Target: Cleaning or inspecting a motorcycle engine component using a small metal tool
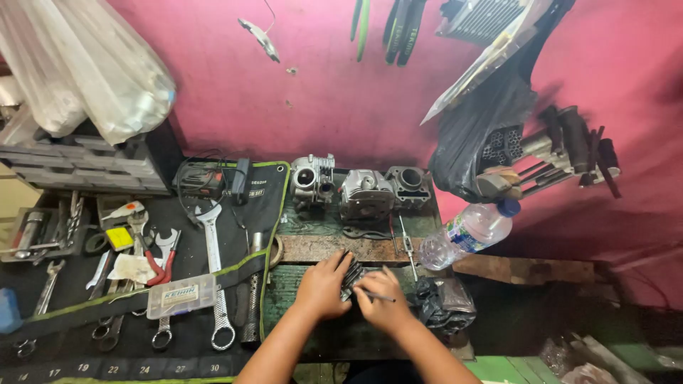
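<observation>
Head view, looking down on a workshop counter (pixel 320 249) against a pink wall: two bare hands meet over a small dark metal part (pixel 352 276) near the counter's front edge. The left hand (pixel 321 286) lies curled over the part, fingers closed on its left side. The right hand (pixel 382 302) pinches a thin metal tool (pixel 380 297) and rests just beside the part, its tip toward the work; what the tool's tip touches is too small to tell.

Behind the hands three engine castings (pixel 363 188) stand in a row near the wall. A plastic bottle (pixel 466 233) lies tilted at the counter's right end, and a crumpled black bag (pixel 442 299) sits just beside the right hand. To the left a black tool roll (pixel 142 306) carries spanners (pixel 213 270), red-handled pliers (pixel 158 264) and a small clear box (pixel 179 295).

The risks, as they appear: the thin tool could slip off the part and jab the left hand's fingers, since they sit close to its tip and wear no gloves. The part lies near the front edge, so a hard push could send it, or any small piece freed from it, off the counter and out of sight on the floor. The bottle looks loosely balanced; a knock from the right elbow could roll it onto the work or off the end. The bag beside the right hand could snag the tool on a backward stroke.
</observation>
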